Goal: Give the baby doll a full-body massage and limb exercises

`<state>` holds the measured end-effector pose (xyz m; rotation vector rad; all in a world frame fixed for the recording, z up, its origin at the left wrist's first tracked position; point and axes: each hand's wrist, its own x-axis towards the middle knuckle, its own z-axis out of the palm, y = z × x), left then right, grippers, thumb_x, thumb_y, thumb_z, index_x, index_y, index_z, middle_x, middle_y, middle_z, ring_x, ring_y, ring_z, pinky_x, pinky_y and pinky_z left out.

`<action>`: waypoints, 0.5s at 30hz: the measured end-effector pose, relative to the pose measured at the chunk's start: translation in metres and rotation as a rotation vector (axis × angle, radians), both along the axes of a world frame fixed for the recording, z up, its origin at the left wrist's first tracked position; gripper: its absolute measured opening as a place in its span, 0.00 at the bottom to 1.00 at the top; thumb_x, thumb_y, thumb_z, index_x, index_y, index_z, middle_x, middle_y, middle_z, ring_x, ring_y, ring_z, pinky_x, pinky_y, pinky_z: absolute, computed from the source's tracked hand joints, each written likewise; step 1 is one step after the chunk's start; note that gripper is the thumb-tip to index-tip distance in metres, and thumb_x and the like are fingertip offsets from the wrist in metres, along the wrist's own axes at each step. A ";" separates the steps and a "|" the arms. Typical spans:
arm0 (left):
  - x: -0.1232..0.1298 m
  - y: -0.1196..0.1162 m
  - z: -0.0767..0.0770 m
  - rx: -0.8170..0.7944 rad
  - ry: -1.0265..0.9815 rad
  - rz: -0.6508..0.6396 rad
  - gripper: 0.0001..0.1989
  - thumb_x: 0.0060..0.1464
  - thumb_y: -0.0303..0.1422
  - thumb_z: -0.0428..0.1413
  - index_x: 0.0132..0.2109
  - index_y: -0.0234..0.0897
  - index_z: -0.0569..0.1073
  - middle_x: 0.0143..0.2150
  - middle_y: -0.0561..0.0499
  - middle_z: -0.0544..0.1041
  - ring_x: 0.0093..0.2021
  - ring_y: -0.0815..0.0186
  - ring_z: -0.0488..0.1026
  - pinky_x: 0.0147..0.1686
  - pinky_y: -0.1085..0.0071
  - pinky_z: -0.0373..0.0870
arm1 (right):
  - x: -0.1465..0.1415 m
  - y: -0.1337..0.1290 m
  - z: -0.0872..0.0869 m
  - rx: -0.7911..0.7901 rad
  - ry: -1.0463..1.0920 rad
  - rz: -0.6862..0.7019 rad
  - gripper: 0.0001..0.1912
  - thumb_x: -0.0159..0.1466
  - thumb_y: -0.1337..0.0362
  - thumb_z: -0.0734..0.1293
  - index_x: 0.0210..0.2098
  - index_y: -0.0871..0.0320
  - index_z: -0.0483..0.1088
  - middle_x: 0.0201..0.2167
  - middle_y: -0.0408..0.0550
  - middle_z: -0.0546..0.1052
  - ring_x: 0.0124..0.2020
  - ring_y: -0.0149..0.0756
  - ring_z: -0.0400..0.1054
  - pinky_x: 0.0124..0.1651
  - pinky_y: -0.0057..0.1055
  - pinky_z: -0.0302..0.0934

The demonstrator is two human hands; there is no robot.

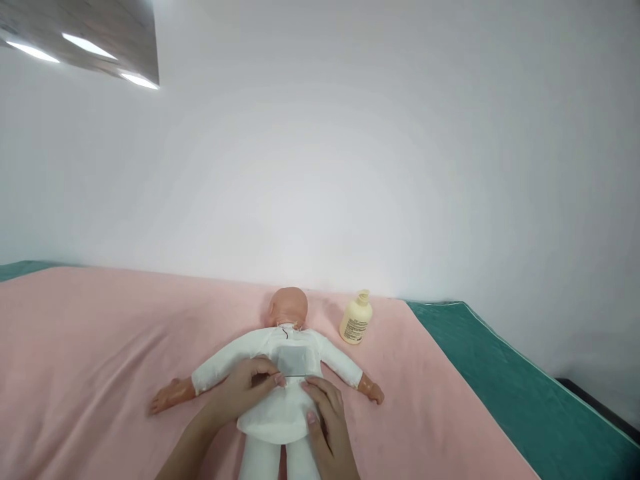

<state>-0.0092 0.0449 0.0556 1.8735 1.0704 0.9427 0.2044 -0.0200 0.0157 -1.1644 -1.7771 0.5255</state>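
A baby doll [285,347] in a white cloth suit lies face down on a pink blanket [100,347], head away from me, arms spread. My left hand [247,387] rests on the doll's lower back, fingertips touching a grey tab on the suit. My right hand [327,420] lies flat on the doll's right hip, fingers together. Neither hand grips anything that I can see. The doll's legs run off the bottom edge.
A cream pump bottle [356,320] lies tilted on the blanket just right of the doll's head. A green mattress [510,407] shows beyond the blanket's right edge. A plain white wall stands behind.
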 end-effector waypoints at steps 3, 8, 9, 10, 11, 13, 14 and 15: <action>0.002 0.000 -0.002 0.009 0.007 -0.001 0.14 0.56 0.40 0.53 0.33 0.40 0.80 0.34 0.50 0.80 0.36 0.60 0.73 0.37 0.69 0.68 | -0.001 0.002 0.001 -0.014 -0.005 -0.008 0.14 0.70 0.58 0.57 0.52 0.45 0.69 0.54 0.46 0.69 0.57 0.42 0.61 0.60 0.42 0.56; 0.007 0.000 -0.004 0.035 0.001 -0.022 0.16 0.58 0.42 0.51 0.31 0.41 0.78 0.33 0.49 0.80 0.36 0.59 0.74 0.38 0.68 0.69 | -0.009 0.013 0.012 -0.022 -0.030 -0.026 0.13 0.70 0.60 0.57 0.39 0.51 0.73 0.42 0.47 0.74 0.48 0.41 0.66 0.52 0.39 0.59; 0.008 0.001 -0.004 0.039 0.005 -0.021 0.16 0.58 0.43 0.50 0.30 0.41 0.77 0.32 0.49 0.79 0.36 0.59 0.74 0.37 0.68 0.69 | -0.011 0.017 0.016 -0.018 -0.038 -0.030 0.14 0.70 0.60 0.56 0.36 0.52 0.73 0.39 0.47 0.75 0.45 0.40 0.67 0.50 0.38 0.59; 0.008 0.002 -0.005 0.044 0.013 -0.012 0.17 0.58 0.43 0.50 0.29 0.41 0.77 0.30 0.49 0.78 0.35 0.59 0.73 0.36 0.68 0.69 | -0.012 0.022 0.021 -0.016 -0.042 -0.036 0.15 0.70 0.60 0.56 0.33 0.54 0.72 0.35 0.47 0.75 0.42 0.40 0.67 0.48 0.38 0.59; 0.008 0.003 -0.007 0.052 0.019 0.010 0.17 0.58 0.44 0.50 0.29 0.40 0.76 0.30 0.50 0.78 0.34 0.59 0.73 0.35 0.67 0.69 | -0.014 0.029 0.025 -0.017 -0.039 -0.049 0.17 0.70 0.60 0.56 0.30 0.55 0.71 0.32 0.46 0.74 0.39 0.39 0.67 0.46 0.37 0.59; 0.008 0.008 -0.009 0.086 -0.005 0.083 0.18 0.59 0.44 0.49 0.31 0.39 0.76 0.30 0.49 0.77 0.34 0.60 0.72 0.36 0.66 0.69 | -0.018 0.045 0.035 -0.011 -0.013 -0.093 0.20 0.70 0.59 0.54 0.25 0.56 0.67 0.28 0.46 0.72 0.35 0.38 0.66 0.41 0.35 0.59; 0.007 0.010 -0.010 0.113 -0.042 0.127 0.18 0.59 0.44 0.49 0.32 0.38 0.76 0.32 0.49 0.78 0.36 0.59 0.72 0.39 0.66 0.69 | -0.020 0.053 0.039 0.001 0.005 -0.118 0.21 0.70 0.59 0.54 0.24 0.56 0.66 0.27 0.46 0.72 0.34 0.38 0.66 0.40 0.34 0.58; 0.007 0.013 -0.011 0.141 -0.085 0.167 0.18 0.60 0.44 0.48 0.34 0.38 0.77 0.35 0.48 0.78 0.39 0.59 0.72 0.42 0.65 0.68 | -0.022 0.062 0.043 0.020 0.023 -0.139 0.21 0.70 0.59 0.54 0.24 0.56 0.66 0.27 0.47 0.72 0.34 0.38 0.66 0.39 0.34 0.58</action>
